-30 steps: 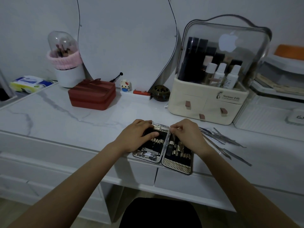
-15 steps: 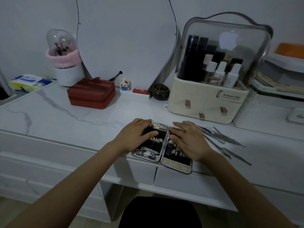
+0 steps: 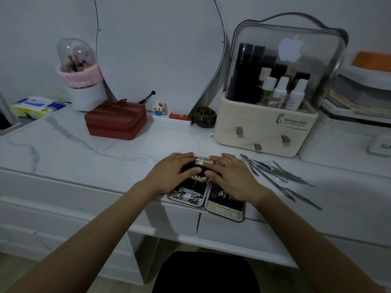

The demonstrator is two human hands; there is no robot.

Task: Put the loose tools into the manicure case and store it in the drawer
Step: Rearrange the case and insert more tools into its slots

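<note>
The manicure case [image 3: 224,205] lies open like a book at the front edge of the white marble desk [image 3: 63,149]. Its black lining has elastic loops, and clippers sit in the left half. My left hand [image 3: 171,174] rests flat on the left half, fingers spread over the far end. My right hand [image 3: 232,176], with a ring on it, lies flat on the right half. Neither hand holds anything. Several loose metal tools [image 3: 277,172] lie on the desk just right of my right hand. Two drawer fronts [image 3: 222,227] sit below the case.
A cream cosmetic organiser [image 3: 264,127] with a clear lid stands behind the tools. A red zip box [image 3: 116,121] sits at the back left, a brush holder [image 3: 82,85] and wipes pack [image 3: 36,106] beyond it. A mirror [image 3: 160,49] leans on the wall. A dark stool [image 3: 207,273] is below.
My right hand has gone from pinching at a loop in the right half to lying flat over it. Both hands have slid toward the far end of the case.
</note>
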